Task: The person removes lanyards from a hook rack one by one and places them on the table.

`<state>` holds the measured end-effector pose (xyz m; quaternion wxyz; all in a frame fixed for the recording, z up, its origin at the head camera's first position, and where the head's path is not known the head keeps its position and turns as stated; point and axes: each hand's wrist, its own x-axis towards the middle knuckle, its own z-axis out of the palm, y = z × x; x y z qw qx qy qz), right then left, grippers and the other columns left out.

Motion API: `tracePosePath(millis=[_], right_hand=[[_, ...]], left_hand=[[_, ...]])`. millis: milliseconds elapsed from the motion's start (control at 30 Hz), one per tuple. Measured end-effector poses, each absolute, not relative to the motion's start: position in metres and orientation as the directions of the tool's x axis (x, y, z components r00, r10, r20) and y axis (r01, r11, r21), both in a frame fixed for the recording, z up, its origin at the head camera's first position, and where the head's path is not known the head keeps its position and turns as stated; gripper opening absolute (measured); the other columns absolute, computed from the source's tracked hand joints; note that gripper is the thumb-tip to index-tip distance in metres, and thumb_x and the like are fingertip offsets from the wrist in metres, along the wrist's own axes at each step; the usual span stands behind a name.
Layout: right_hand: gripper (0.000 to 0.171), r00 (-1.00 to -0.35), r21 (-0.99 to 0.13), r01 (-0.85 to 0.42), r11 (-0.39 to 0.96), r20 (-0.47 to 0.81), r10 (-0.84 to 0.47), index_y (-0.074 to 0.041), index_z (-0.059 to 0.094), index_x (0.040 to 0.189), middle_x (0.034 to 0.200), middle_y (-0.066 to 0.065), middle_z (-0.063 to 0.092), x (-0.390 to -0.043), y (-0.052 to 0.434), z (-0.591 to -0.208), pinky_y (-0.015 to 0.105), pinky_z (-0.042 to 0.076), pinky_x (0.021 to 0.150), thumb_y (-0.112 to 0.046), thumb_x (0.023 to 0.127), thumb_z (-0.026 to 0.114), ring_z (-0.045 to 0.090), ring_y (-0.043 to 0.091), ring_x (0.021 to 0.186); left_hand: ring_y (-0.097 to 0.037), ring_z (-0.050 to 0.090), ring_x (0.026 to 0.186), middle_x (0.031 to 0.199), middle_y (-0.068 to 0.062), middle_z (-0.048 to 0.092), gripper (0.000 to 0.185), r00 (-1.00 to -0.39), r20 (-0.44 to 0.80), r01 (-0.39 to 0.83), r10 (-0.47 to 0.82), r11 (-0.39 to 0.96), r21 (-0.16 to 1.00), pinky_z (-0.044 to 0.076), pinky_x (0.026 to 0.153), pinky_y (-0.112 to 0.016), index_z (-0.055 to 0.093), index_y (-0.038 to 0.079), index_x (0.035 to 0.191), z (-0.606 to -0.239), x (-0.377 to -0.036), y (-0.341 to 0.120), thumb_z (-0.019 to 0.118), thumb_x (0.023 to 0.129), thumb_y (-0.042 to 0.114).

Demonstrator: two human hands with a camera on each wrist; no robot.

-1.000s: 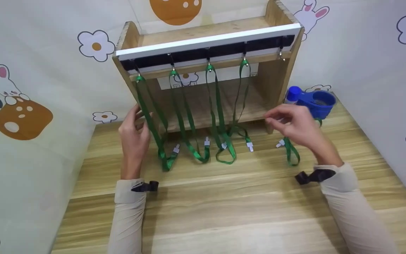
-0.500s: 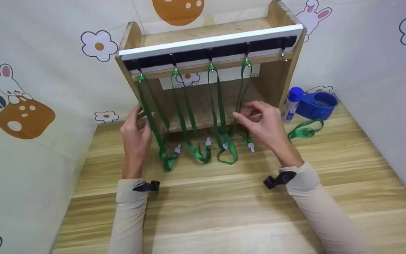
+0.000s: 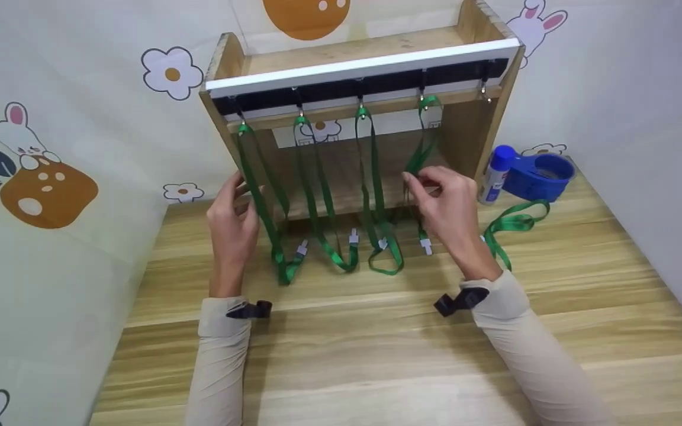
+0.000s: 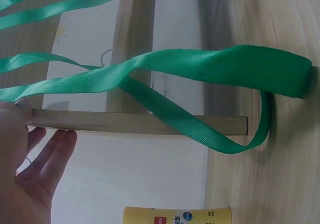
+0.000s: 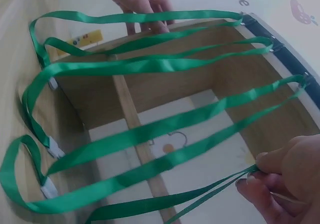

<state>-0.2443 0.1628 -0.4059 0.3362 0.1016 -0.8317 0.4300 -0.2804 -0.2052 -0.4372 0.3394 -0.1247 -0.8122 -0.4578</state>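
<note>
A wooden shelf (image 3: pixel 476 131) carries a row of hooks along its front, and green lanyards with white clips hang from all but the rightmost hook (image 3: pixel 484 92). My right hand (image 3: pixel 450 198) pinches the straps of the fourth lanyard (image 3: pixel 419 158) between thumb and fingertips, below its hook; the right wrist view shows those straps gathered at the fingertips. At the shelf's left side panel (image 4: pixel 100 120), my left hand (image 3: pixel 231 222) holds the front edge, thumb on one side and fingers on the other. The leftmost lanyard (image 4: pixel 200 69) hangs right beside it.
Another green lanyard (image 3: pixel 515 223) lies loose on the table (image 3: pixel 376 355), right of my right hand. Behind it stand a glue stick (image 3: pixel 495 177) with a blue cap and a blue tape dispenser (image 3: pixel 533 183). A yellow labelled container (image 4: pixel 175 215) is outside the left panel.
My right hand has come left from beside the loose lanyard and taken hold of the fourth hanging lanyard, whose straps are now drawn together. The left hand has stayed at the panel.
</note>
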Motion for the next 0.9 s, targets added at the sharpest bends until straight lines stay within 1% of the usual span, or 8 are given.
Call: tracePosePath(millis=[67, 300, 367, 467, 567, 600, 667, 900], right_hand=[[0.022, -0.744, -0.644, -0.461, 0.611, 0.655, 0.129, -0.005, 0.085, 0.096, 0.089, 0.009, 0.082, -0.243, 0.168, -0.404, 0.038, 0.069, 0.074, -0.026, 0.1, 0.081, 0.077, 0.021, 0.077], [0.023, -0.729, -0.641, -0.469, 0.608, 0.669, 0.143, -0.005, 0.086, 0.101, 0.094, 0.01, 0.084, -0.237, 0.188, -0.395, 0.009, 0.058, 0.074, -0.028, 0.1, 0.081, 0.079, 0.022, 0.081], [0.023, -0.715, -0.627, -0.481, 0.613, 0.685, 0.14, -0.003, 0.084, 0.097, 0.088, 0.012, 0.082, -0.235, 0.195, -0.393, 0.006, 0.054, 0.07, -0.025, 0.099, 0.082, 0.076, 0.021, 0.075], [0.016, -0.711, -0.618, -0.489, 0.615, 0.691, 0.13, -0.003, 0.084, 0.098, 0.088, 0.011, 0.081, -0.232, 0.208, -0.39, 0.006, 0.054, 0.07, -0.018, 0.099, 0.082, 0.072, 0.016, 0.074], [0.009, -0.746, -0.613, -0.481, 0.627, 0.662, 0.075, -0.006, 0.085, 0.103, 0.091, 0.008, 0.081, -0.226, 0.22, -0.385, 0.006, 0.054, 0.072, -0.012, 0.1, 0.079, 0.069, 0.012, 0.076], [0.012, -0.767, -0.616, -0.475, 0.629, 0.64, 0.048, -0.009, 0.086, 0.109, 0.098, 0.006, 0.083, -0.224, 0.224, -0.383, 0.007, 0.057, 0.073, -0.011, 0.1, 0.079, 0.071, 0.011, 0.079], [0.014, -0.801, -0.603, -0.468, 0.646, 0.598, -0.022, -0.01, 0.086, 0.111, 0.1, 0.005, 0.084, -0.219, 0.23, -0.379, 0.007, 0.057, 0.071, -0.01, 0.1, 0.078, 0.071, 0.011, 0.077], [0.014, -0.859, -0.602, -0.494, 0.627, 0.448, -0.248, -0.014, 0.085, 0.109, 0.092, 0.0, 0.082, -0.198, 0.251, -0.367, 0.013, 0.06, 0.064, -0.007, 0.098, 0.08, 0.072, 0.01, 0.072]], left_hand=[[-0.02, 0.076, 0.12, 0.14, -0.008, 0.074, 0.046, -0.743, 0.661, 0.509, -0.109, 0.548, 0.663, 0.067, 0.094, -0.032, 0.065, 0.008, 0.147, -0.437, -0.28, -0.205, 0.074, 0.105, 0.024], [-0.018, 0.077, 0.118, 0.139, -0.008, 0.074, 0.045, -0.738, 0.665, 0.516, -0.113, 0.541, 0.664, 0.066, 0.093, -0.027, 0.066, 0.008, 0.146, -0.439, -0.281, -0.205, 0.073, 0.105, 0.025], [-0.019, 0.077, 0.117, 0.138, -0.008, 0.075, 0.044, -0.731, 0.673, 0.522, -0.115, 0.541, 0.659, 0.067, 0.092, -0.027, 0.066, 0.008, 0.145, -0.439, -0.282, -0.205, 0.074, 0.105, 0.025], [-0.019, 0.078, 0.116, 0.137, -0.008, 0.075, 0.044, -0.725, 0.678, 0.526, -0.119, 0.54, 0.657, 0.067, 0.091, -0.028, 0.067, 0.007, 0.144, -0.439, -0.281, -0.205, 0.074, 0.105, 0.025], [-0.02, 0.077, 0.117, 0.137, -0.008, 0.075, 0.043, -0.727, 0.676, 0.523, -0.122, 0.54, 0.659, 0.068, 0.091, -0.029, 0.067, 0.008, 0.144, -0.439, -0.281, -0.205, 0.074, 0.105, 0.026], [-0.02, 0.077, 0.117, 0.137, -0.008, 0.075, 0.043, -0.729, 0.673, 0.52, -0.123, 0.54, 0.662, 0.068, 0.091, -0.03, 0.067, 0.008, 0.144, -0.439, -0.281, -0.205, 0.074, 0.105, 0.026], [-0.02, 0.077, 0.118, 0.138, -0.008, 0.075, 0.043, -0.734, 0.668, 0.514, -0.123, 0.542, 0.665, 0.068, 0.092, -0.031, 0.067, 0.008, 0.144, -0.439, -0.28, -0.204, 0.074, 0.105, 0.025], [-0.021, 0.077, 0.12, 0.141, -0.007, 0.074, 0.044, -0.736, 0.665, 0.506, -0.124, 0.551, 0.664, 0.067, 0.095, -0.036, 0.066, 0.01, 0.145, -0.438, -0.281, -0.204, 0.075, 0.104, 0.023]])
